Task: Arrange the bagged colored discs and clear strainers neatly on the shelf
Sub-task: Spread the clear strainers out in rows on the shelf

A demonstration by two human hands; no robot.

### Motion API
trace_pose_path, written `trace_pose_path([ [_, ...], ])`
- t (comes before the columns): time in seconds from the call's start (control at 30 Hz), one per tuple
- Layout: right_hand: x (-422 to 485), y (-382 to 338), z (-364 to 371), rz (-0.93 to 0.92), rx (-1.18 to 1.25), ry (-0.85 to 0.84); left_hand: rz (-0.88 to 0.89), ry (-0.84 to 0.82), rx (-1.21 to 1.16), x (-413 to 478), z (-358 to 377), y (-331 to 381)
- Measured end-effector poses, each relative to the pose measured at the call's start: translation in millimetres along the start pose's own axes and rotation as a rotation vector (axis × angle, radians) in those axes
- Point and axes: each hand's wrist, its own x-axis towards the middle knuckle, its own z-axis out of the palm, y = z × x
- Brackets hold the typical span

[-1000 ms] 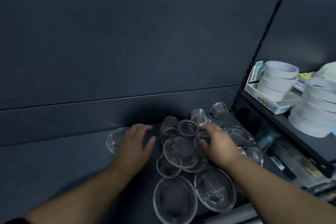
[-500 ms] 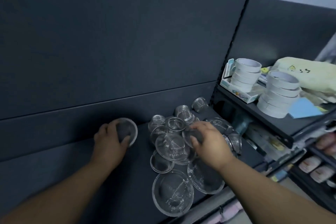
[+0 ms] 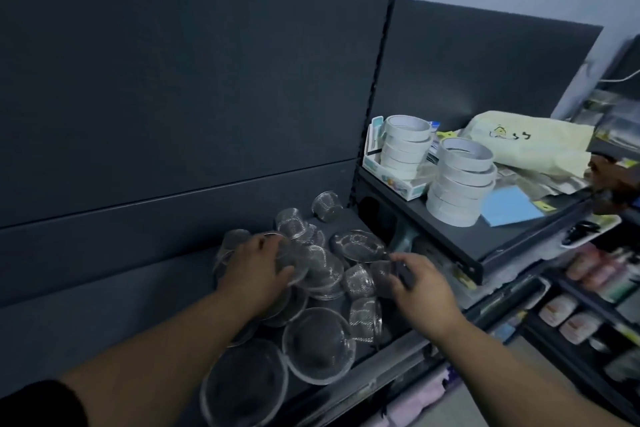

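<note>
Dark shelving fills the view, and on the lower shelf (image 3: 104,305) a loose heap of clear strainers (image 3: 317,345) is spread. Nearest the front edge, two wide, shallow ones are laid side by side, their rims overlapping. Just beyond them the left hand (image 3: 258,269) is rested on the heap's left half, fingers spread and slackly bent over several rims, with nothing gripped. The right hand (image 3: 420,284) is set at the heap's right edge, with fingers and thumb seemingly pinched on a small strainer (image 3: 381,276), though blur leaves this uncertain. Farther back, cup-shaped strainers (image 3: 292,222) are scattered toward the back panel, just past the left fingertips. These are judged nearer the left hand, and the right-edge pieces nearer the right. No bagged discs can be made out. Tape rolls (image 3: 460,180) are stacked on the neighbouring shelf, well apart.
</note>
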Motion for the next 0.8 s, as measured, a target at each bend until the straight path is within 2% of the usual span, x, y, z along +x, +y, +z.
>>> trace_pose_path([
  [0.17, 3.7, 27.8, 1.7, -0.048, 0.085, -0.085, -0.065, 0.125, -0.014, 1.7, 9.1, 18.5],
  [0.27, 12.5, 40.3, 0.4, -0.051, 0.148, -0.131, 0.087, 0.256, -0.162, -15.7, 19.4, 43.1],
  [0.37, 21.9, 49.7, 0.2, -0.049, 0.189, -0.193, 0.129, 0.084, -0.315, -43.1, 33.8, 78.2],
  [0.5, 29.2, 57.9, 3.3, -0.107, 0.157, -0.237, 0.072, -0.147, -0.249, -60.4, 51.6, 102.9],
  [0.63, 34.4, 59.9, 2.3, -0.104, 0.147, -0.281, -0.042, -0.155, -0.151, -57.4, 57.4, 110.8],
  [0.8, 33.6, 61.7, -1.2, -0.093, 0.145, -0.303, -0.178, -0.137, -0.293, -48.2, 59.5, 113.1],
])
